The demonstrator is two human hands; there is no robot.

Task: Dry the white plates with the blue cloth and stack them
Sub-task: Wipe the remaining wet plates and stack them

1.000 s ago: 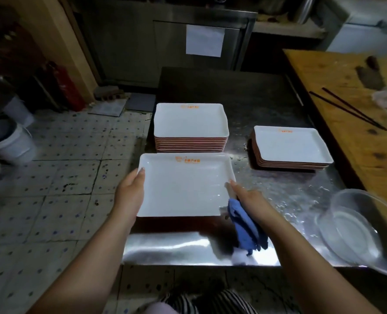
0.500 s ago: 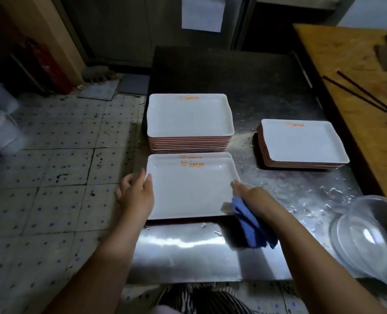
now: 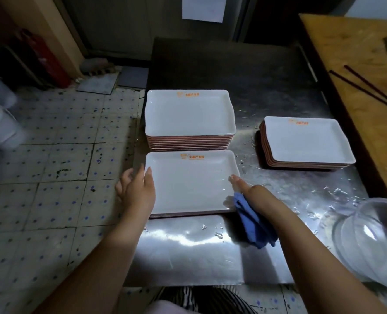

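Observation:
A white rectangular plate (image 3: 190, 182) with an orange logo lies flat on the wet steel table (image 3: 188, 252) right in front of me. My left hand (image 3: 136, 191) is at its left rim, fingers loosely spread, one fingertip touching the edge. My right hand (image 3: 253, 196) grips the bunched blue cloth (image 3: 253, 220), which hangs under the palm, while one straight finger rests on the plate's right rim. Behind the plate stands a tall stack of white plates (image 3: 189, 114). A lower stack (image 3: 306, 141) sits to the right.
A clear glass bowl (image 3: 374, 241) sits at the table's near right corner. A wooden counter (image 3: 358, 64) with dark chopsticks (image 3: 367, 89) runs along the right. The table's left edge drops to the tiled floor, where a white bucket (image 3: 0, 125) stands.
The plate, held up in both hands a second ago, now lies flat on the table. My left hand has loosened from gripping the rim to just touching it.

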